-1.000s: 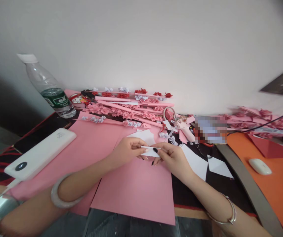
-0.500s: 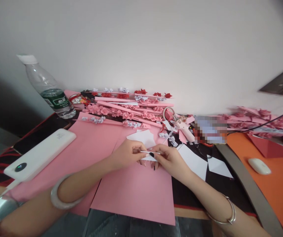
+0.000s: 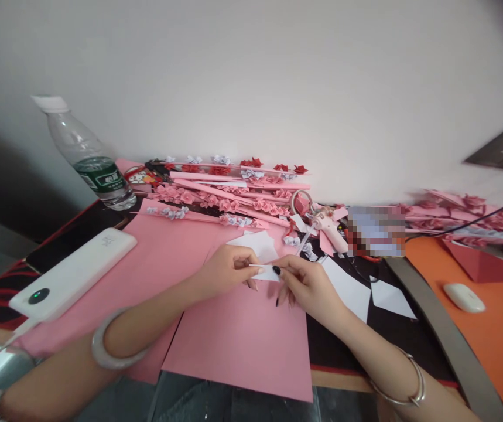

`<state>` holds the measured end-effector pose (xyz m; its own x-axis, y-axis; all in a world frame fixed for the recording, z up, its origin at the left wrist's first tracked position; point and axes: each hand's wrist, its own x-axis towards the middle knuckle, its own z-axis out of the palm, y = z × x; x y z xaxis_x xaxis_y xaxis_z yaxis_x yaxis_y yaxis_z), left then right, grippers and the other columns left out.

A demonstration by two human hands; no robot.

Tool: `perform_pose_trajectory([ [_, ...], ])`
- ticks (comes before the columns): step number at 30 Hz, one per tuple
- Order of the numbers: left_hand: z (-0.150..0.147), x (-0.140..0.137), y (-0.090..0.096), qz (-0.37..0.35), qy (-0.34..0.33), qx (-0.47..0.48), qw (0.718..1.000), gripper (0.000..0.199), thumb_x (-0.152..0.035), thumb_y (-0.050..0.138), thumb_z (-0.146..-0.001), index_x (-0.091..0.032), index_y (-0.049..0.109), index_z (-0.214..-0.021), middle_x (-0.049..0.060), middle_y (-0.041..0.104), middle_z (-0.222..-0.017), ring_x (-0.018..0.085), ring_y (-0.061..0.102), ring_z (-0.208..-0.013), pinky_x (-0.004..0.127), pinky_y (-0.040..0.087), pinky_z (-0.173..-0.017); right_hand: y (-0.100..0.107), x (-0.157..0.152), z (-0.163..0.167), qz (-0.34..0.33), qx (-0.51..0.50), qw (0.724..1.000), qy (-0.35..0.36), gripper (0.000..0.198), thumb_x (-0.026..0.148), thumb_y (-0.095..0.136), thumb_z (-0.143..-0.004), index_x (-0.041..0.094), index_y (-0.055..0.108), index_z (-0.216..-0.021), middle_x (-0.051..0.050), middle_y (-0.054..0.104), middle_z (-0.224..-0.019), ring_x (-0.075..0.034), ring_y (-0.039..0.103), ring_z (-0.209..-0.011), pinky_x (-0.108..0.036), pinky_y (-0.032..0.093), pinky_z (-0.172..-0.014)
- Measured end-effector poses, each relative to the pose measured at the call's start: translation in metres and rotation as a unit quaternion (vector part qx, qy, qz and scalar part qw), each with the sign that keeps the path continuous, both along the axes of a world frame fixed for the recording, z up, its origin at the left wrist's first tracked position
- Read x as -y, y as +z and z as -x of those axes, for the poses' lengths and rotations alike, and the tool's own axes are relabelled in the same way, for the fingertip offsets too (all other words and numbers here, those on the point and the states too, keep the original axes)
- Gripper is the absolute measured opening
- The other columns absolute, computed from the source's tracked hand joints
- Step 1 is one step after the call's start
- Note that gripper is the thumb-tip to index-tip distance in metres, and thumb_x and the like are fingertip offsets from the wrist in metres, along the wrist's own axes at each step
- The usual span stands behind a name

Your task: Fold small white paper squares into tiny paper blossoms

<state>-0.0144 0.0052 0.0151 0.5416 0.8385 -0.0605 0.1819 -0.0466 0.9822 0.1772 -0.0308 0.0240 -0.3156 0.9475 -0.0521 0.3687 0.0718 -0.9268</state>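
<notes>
Between my two hands is a small piece of white paper (image 3: 265, 272), held level above a large pink sheet (image 3: 242, 346). My left hand (image 3: 229, 269) pinches its left end between thumb and fingers. At the right end, my right hand (image 3: 304, 281) grips it, a dark-nailed thumb lying on the paper. Part of the piece is hidden by my fingers. Just beyond my hands a loose white sheet (image 3: 260, 243) lies on the pink paper. More white paper (image 3: 348, 287) rests on the dark mat to the right of my right hand.
A water bottle (image 3: 104, 176) and a white power bank (image 3: 73, 272) stand and lie at the left. Paper-flower stems (image 3: 225, 202) line the wall. A pink glue gun (image 3: 330, 228) lies behind my right hand. An earbud case (image 3: 464, 297) sits on orange paper (image 3: 448, 264).
The white paper has tilted in my fingers, so its flat face now shows where a thin edge showed before. My right fingers have shifted slightly; both hands keep their hold.
</notes>
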Motion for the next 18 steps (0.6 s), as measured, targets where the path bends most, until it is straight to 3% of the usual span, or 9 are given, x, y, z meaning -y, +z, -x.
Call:
perform_pose_trajectory([
  [6,0.004,-0.005,0.003,-0.001,0.022,0.027,0.999,0.012,-0.023,0.059,-0.076,-0.012,0.060,-0.073,0.001,0.063,-0.062,0.013,0.065,-0.058,0.026,0.054,-0.062,0.006,0.002,0.001,0.005,-0.022,0.998,-0.055,0.016,0.030,0.043,-0.085,0.018,0.053,-0.083,0.003,0.056,-0.047,-0.012,0.058,-0.037,-0.019,0.045,-0.035],
  [11,0.007,-0.012,0.001,-0.008,0.055,0.038,0.998,0.013,-0.024,0.059,-0.076,-0.012,0.058,-0.071,0.001,0.062,-0.062,0.014,0.065,-0.061,0.027,0.055,-0.063,0.010,0.004,0.002,-0.007,-0.060,0.994,-0.093,0.018,0.035,0.043,-0.086,0.019,0.047,-0.093,-0.001,0.063,-0.071,-0.011,0.060,-0.038,-0.017,0.037,-0.028],
  [14,0.005,-0.011,-0.002,0.003,0.033,0.051,0.998,0.014,-0.026,0.059,-0.076,-0.012,0.058,-0.073,0.001,0.061,-0.064,0.014,0.065,-0.061,0.028,0.055,-0.064,0.008,0.004,0.002,-0.019,-0.035,0.997,-0.071,0.020,0.034,0.044,-0.086,0.021,0.046,-0.102,0.004,0.060,-0.061,-0.010,0.056,-0.034,-0.016,0.035,-0.030],
  [18,0.002,-0.005,-0.001,-0.008,-0.007,0.026,1.000,0.013,-0.024,0.058,-0.076,-0.012,0.061,-0.075,0.001,0.062,-0.066,0.013,0.064,-0.060,0.026,0.054,-0.063,0.001,0.005,0.001,-0.024,0.009,0.999,-0.024,0.016,0.031,0.043,-0.087,0.020,0.054,-0.085,0.006,0.052,-0.046,-0.009,0.052,-0.031,-0.017,0.034,-0.032],
])
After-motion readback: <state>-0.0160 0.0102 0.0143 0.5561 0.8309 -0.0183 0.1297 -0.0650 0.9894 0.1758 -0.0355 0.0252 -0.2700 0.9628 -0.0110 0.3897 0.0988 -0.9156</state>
